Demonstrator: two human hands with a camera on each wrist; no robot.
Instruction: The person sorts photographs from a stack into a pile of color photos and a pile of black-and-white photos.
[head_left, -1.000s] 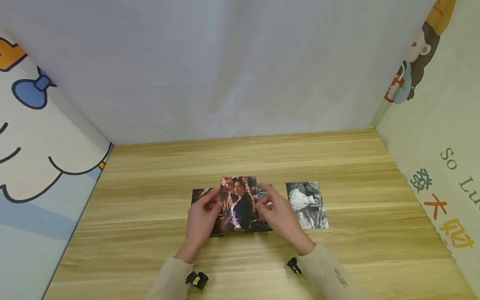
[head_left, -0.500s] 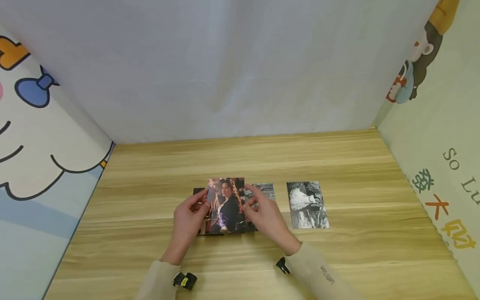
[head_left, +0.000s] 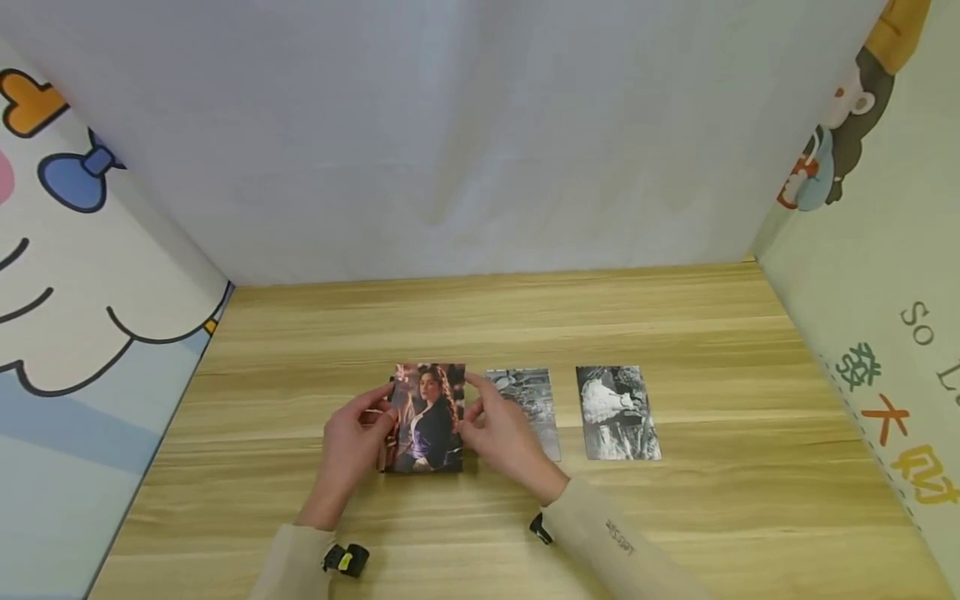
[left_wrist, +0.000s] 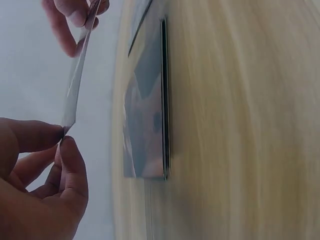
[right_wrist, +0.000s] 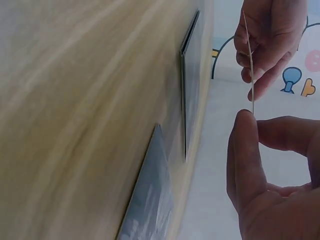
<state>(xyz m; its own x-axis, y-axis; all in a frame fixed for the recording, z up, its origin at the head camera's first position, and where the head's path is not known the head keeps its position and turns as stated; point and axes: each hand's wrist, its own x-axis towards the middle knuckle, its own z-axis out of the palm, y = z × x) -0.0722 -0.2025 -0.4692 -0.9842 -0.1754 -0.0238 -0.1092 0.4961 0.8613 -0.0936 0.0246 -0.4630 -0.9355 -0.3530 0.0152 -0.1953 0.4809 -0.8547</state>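
Both hands hold one colour photo card (head_left: 429,425), which shows a person with a long braid in dark clothes. My left hand (head_left: 351,442) pinches its left edge between thumb and fingers, and my right hand (head_left: 508,433) pinches the right edge. Seen from the left wrist, the held card (left_wrist: 75,90) is raised above a thin stack of glossy cards (left_wrist: 142,120) on the table. From the head, the held card covers most of that stack. A grey photo card (head_left: 536,408) lies just right of it, partly behind my right hand.
A black-and-white photo card (head_left: 618,412) lies farther right on the wood-grain table (head_left: 480,321). A pale backdrop (head_left: 480,150) rises behind the table, with printed panels at left and right. Black straps (head_left: 347,560) sit at the wrists.
Both hands have carried the colour photo card leftward, from in front of the middle card to over the left stack. The middle grey card is now more exposed. The head view shifted slightly.
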